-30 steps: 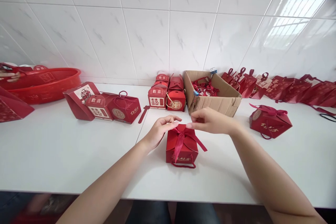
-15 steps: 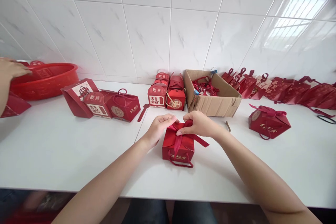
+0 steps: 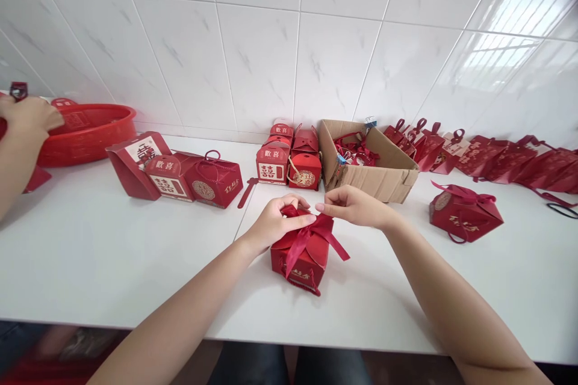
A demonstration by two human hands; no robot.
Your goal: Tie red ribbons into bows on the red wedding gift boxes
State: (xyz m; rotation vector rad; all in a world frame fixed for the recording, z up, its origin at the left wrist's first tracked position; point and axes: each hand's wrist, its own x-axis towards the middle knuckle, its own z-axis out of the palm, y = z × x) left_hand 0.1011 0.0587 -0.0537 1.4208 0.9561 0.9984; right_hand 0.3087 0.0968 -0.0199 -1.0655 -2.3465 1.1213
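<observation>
A small red gift box point(image 3: 298, 258) with gold lettering and a cord handle sits tilted on the white table point(image 3: 112, 264) in front of me. A dark red ribbon point(image 3: 316, 234) is tied over its top, with tails hanging to the front and right. My left hand point(image 3: 275, 222) rests on the box top, fingers closed round a ribbon loop. My right hand point(image 3: 352, 206) hovers just right of it, pinching the ribbon's other loop near the knot.
An open cardboard box point(image 3: 374, 174) of ribbons stands behind. Finished red boxes point(image 3: 289, 162) sit beside it, more at left point(image 3: 180, 174), and one point(image 3: 465, 213) at right. Flat red boxes point(image 3: 497, 156) line the wall. Another person's hand point(image 3: 27, 117) is by a red basket point(image 3: 85, 132).
The box has turned and tipped slightly toward my left. My right hand has lifted off the box top and drawn the ribbon loop outward. The other person's hand has come further into view.
</observation>
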